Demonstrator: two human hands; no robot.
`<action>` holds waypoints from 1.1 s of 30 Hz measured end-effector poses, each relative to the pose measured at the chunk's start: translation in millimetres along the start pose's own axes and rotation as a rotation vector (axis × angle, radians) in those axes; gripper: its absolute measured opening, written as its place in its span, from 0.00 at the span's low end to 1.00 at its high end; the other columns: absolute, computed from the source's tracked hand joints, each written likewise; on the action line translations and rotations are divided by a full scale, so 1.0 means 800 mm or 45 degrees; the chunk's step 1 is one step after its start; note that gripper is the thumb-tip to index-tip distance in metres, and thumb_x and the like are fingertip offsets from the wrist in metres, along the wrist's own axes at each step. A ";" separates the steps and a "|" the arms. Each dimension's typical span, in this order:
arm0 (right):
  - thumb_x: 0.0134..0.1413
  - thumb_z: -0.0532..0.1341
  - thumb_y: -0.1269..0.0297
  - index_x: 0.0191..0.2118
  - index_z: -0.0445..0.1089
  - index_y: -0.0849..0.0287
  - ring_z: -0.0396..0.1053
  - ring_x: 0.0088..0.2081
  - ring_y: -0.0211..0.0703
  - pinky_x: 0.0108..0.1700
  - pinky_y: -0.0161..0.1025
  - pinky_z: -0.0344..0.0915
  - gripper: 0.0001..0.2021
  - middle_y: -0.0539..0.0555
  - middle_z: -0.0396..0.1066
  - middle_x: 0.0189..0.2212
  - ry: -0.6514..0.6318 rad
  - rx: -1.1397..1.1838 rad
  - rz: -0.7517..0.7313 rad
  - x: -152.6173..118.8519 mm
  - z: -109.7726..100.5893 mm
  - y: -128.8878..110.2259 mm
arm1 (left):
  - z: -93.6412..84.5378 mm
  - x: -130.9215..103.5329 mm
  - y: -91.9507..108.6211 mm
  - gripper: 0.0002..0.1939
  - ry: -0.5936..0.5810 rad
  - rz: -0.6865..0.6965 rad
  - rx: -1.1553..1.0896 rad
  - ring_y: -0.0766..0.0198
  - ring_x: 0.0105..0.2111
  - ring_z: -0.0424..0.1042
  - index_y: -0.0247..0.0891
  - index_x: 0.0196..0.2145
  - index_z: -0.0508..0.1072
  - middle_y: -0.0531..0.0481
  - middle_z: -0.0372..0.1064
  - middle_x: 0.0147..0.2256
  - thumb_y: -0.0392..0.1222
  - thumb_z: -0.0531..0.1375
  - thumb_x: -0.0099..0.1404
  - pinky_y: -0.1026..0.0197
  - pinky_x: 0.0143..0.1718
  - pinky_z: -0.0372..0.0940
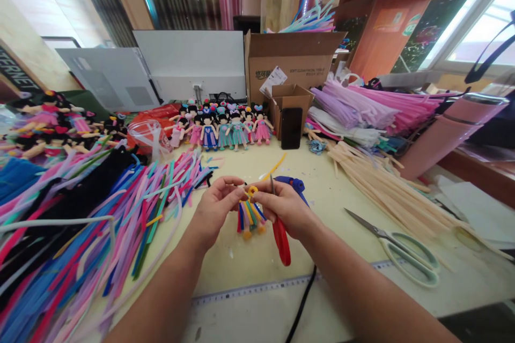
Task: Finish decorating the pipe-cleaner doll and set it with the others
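Observation:
Between my hands is a small pipe-cleaner doll body (250,216) with a striped skirt of several colours and yellow feet. My left hand (219,206) pinches its upper part between thumb and fingers. My right hand (287,206) pinches at a yellow pipe-cleaner loop (252,191) on top of the body. Tucked in that same hand are red-handled scissors (281,241), handle downward and blade tip showing above the fingers. A blue glue gun (295,184) lies just behind my right hand. Beyond the hands lies a yellow pipe cleaner (277,165).
Pipe cleaners (132,209) are heaped on the left. Finished dolls (225,129) stand at the back beside a black phone (291,128). Green-handled scissors (406,257), beige pipe cleaners (382,193) and a pink bottle (446,136) are at right. A measuring tape (253,290) crosses the front; a black cable (303,300) passes over it.

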State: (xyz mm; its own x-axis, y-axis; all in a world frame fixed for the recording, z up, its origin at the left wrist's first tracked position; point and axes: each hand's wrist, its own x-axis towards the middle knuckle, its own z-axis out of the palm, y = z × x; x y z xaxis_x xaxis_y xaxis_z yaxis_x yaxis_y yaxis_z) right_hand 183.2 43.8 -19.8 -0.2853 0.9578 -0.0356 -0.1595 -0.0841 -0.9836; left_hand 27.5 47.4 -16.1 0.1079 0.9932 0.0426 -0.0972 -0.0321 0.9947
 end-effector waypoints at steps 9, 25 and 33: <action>0.36 0.70 0.58 0.32 0.72 0.62 0.53 0.13 0.26 0.15 0.29 0.48 0.16 0.44 0.66 0.18 0.052 0.019 0.022 0.000 0.003 0.003 | 0.003 0.000 -0.004 0.12 0.044 0.069 0.136 0.63 0.30 0.71 0.35 0.32 0.77 0.49 0.76 0.29 0.42 0.68 0.48 0.61 0.35 0.66; 0.44 0.65 0.60 0.28 0.72 0.61 0.51 0.14 0.26 0.15 0.28 0.48 0.09 0.44 0.65 0.18 0.096 -0.156 -0.017 0.006 -0.005 0.008 | 0.003 0.002 -0.009 0.15 0.088 0.124 0.194 0.67 0.27 0.68 0.37 0.36 0.70 0.56 0.67 0.25 0.40 0.65 0.49 0.64 0.30 0.63; 0.45 0.63 0.62 0.23 0.66 0.60 0.51 0.13 0.26 0.14 0.27 0.48 0.08 0.43 0.61 0.15 0.157 -0.179 -0.057 0.007 -0.004 0.008 | 0.005 0.001 -0.008 0.14 0.006 0.060 0.141 0.64 0.30 0.69 0.37 0.35 0.73 0.52 0.70 0.28 0.45 0.66 0.51 0.62 0.33 0.64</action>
State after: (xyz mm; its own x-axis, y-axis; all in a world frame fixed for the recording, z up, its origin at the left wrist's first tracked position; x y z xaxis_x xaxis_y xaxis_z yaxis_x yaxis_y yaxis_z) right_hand 183.5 49.1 -26.7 -0.1617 0.9868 -0.0038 -0.0337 -0.0094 -0.9994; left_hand 31.9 47.8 -21.8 0.1009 0.9908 0.0898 0.0082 -0.0910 0.9958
